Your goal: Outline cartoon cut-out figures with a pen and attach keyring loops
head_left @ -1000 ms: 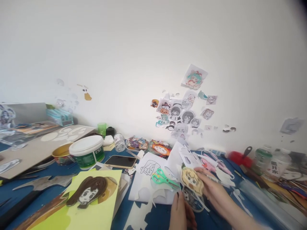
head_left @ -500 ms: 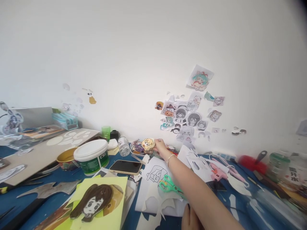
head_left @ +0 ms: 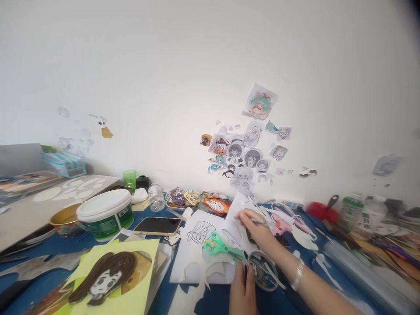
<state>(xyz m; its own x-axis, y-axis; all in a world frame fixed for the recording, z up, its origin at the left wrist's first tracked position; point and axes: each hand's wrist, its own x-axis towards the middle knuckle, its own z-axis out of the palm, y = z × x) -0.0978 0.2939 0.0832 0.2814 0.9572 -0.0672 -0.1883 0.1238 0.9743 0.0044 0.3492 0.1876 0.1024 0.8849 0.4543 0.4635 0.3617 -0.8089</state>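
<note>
Brings thumb and forefinger of the right hand (head_left: 254,227) nearly together at the edge of the loose white paper (head_left: 239,212), between four and five o'clock in the view; touching, by the look of it, though cannot tell whether pinching. Shows something slim and pale across the knuckles (too blurred to name), with a pale bracelet (head_left: 298,274) at the wrist. Rests the left hand (head_left: 243,286) at about half past six from the right, fingers close together, perhaps around a slim dark object; cannot tell for sure. Finds the paper tilted up from the table, toward half past ten from the right hand. Likely light and limp to handle, quick to crease, easily torn along any narrow cut part; best taken by a broad uncut margin, flat between thumb and fingertips. Between ten and eleven o'clock from the left hand, green-handled scissors (head_left: 218,247), lying over a sheet with a line drawing (head_left: 200,232); probably stiff and fairly light, slick at the handles, safest by the loops and away from the blades. Toward one or two o'clock from the left hand, a round container (head_left: 267,289) of scraps; well off at nine from the right, a phone (head_left: 157,225) and a lidded tub (head_left: 108,214).
</note>
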